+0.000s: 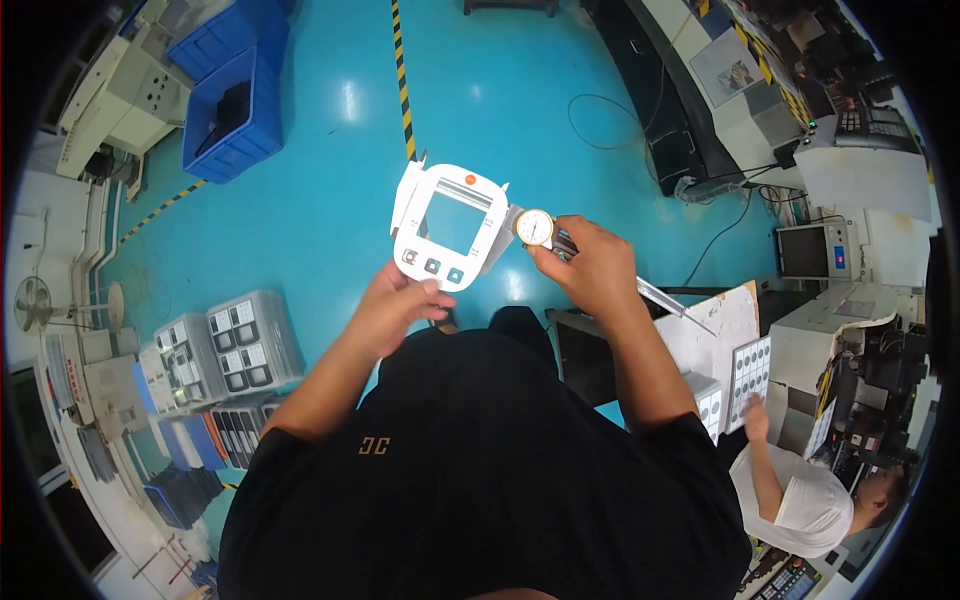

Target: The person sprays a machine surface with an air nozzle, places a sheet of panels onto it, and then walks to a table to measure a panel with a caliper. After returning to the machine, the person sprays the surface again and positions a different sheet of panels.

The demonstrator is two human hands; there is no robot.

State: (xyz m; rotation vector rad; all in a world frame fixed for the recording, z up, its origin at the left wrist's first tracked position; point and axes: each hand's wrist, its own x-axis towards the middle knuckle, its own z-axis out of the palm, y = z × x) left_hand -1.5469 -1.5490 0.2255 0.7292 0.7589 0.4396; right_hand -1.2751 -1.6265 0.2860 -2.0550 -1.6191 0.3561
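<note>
My left hand (393,308) grips the lower edge of a white plastic faceplate (408,243), its thumb near the bottom. The faceplate has rounded corners, a large square window, an orange-red spot at the top and three small dark square marks along the bottom. In my right hand (592,262) is a dial caliper (536,228) with a round white dial, fingers closed around its slide. The caliper's bar passes behind the faceplate and shows through the window. Its jaws stand at the plate's left and right sides; whether both touch is unclear. The beam's end sticks out beyond my right hand.
Blue crates (232,120) stand on the blue floor at far left. Stacked trays of panels (240,345) lie at left. At right, a co-worker in a white shirt (815,510) reaches toward a sheet of parts (750,370) beside a white table (700,335). Cables trail on the floor.
</note>
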